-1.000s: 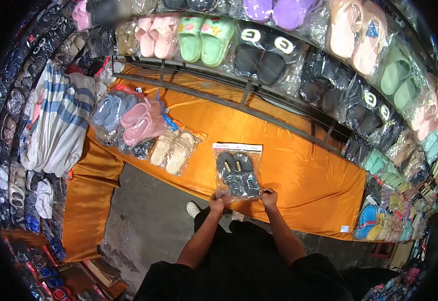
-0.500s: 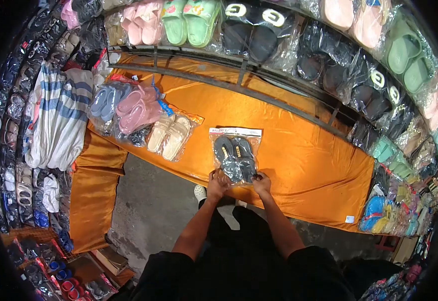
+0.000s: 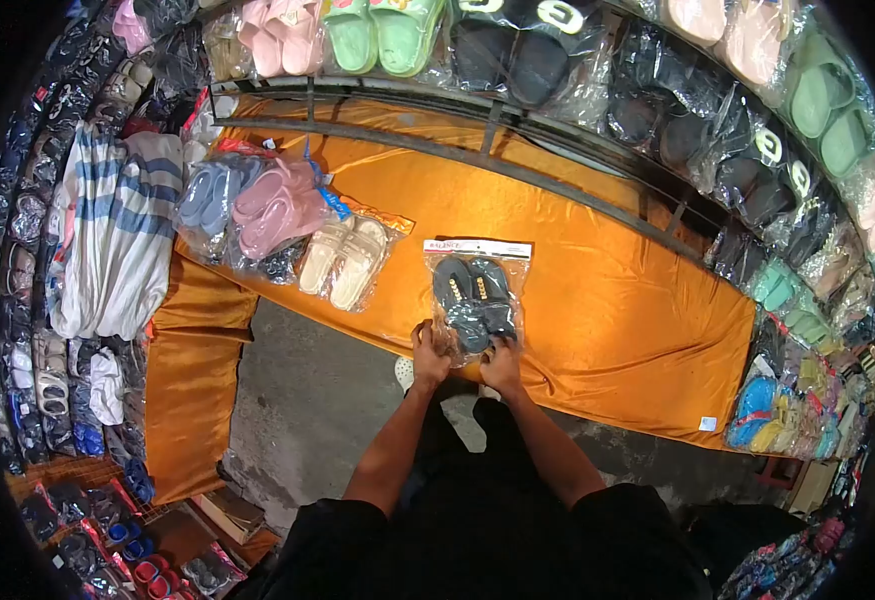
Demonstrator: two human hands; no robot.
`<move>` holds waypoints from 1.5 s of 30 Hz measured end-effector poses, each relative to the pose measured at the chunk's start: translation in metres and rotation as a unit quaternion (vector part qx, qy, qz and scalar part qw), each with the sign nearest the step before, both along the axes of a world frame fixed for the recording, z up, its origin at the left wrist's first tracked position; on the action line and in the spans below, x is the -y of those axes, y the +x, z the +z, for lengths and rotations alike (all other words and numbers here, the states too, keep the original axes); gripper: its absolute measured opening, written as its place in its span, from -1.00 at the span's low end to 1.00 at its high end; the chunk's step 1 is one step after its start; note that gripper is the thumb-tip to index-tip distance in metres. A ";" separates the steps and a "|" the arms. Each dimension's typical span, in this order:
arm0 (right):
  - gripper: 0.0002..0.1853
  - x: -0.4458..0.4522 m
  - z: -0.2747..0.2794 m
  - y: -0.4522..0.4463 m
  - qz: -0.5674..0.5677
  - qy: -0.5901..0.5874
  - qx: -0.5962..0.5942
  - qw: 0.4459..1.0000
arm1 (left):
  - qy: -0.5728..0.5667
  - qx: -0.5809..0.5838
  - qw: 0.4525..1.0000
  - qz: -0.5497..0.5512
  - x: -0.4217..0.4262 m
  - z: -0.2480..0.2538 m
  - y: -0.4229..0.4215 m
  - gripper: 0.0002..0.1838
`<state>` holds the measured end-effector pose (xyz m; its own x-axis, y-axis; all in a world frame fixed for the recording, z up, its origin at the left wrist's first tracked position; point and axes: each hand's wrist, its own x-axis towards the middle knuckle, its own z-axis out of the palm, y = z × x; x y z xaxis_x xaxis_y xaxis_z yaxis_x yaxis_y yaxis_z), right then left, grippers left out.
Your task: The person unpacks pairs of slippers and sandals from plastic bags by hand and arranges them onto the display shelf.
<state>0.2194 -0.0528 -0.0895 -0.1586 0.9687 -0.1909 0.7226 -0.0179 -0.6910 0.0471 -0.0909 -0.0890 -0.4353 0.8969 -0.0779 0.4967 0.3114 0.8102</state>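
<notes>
A clear plastic bag of dark sandals (image 3: 474,295) lies flat on the orange cloth, its white-and-red header strip away from me. Gold-coloured marks show on the sandals' insoles. My left hand (image 3: 429,356) grips the bag's near left corner, fingers bent over the plastic. At the near right edge, my right hand (image 3: 500,366) has its fingers curled onto the bag beside a sandal. Left of this bag lies a packet of beige sandals (image 3: 345,262), and beyond it a bag of pink clogs (image 3: 275,208) and blue-grey clogs (image 3: 215,197).
Orange cloth (image 3: 617,330) covers the table under the bag. A dark metal rail (image 3: 492,130) runs along its far side, below racks of bagged slippers (image 3: 402,35). A striped white-blue cloth (image 3: 117,240) hangs at left. Bagged footwear (image 3: 757,405) is piled at the right end.
My right hand has shifted a little left along the bag's near edge, and its fingers now lie on the plastic. The bag sits slightly farther right and up in view; the camera has also moved slightly.
</notes>
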 end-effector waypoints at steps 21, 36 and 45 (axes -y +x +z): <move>-0.59 -0.012 0.000 -0.001 0.081 0.047 -0.009 0.996 | -0.020 0.152 0.987 -0.038 -0.086 -0.022 -0.040 -0.35; -0.32 -0.003 -0.044 0.001 0.050 0.019 -0.044 0.998 | -0.073 0.306 0.947 -0.066 -0.050 -0.027 -0.037 -0.31; -0.34 -0.015 -0.032 0.008 0.129 -0.036 -0.082 0.988 | -0.060 0.400 0.910 -0.089 -0.045 -0.008 -0.036 -0.19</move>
<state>0.2276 -0.0378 -0.1220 -0.4322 0.8773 -0.2085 0.5875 0.0986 -0.8032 0.0114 -0.0462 -0.0968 -0.0445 0.9116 -0.4086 -0.1853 0.3944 0.9001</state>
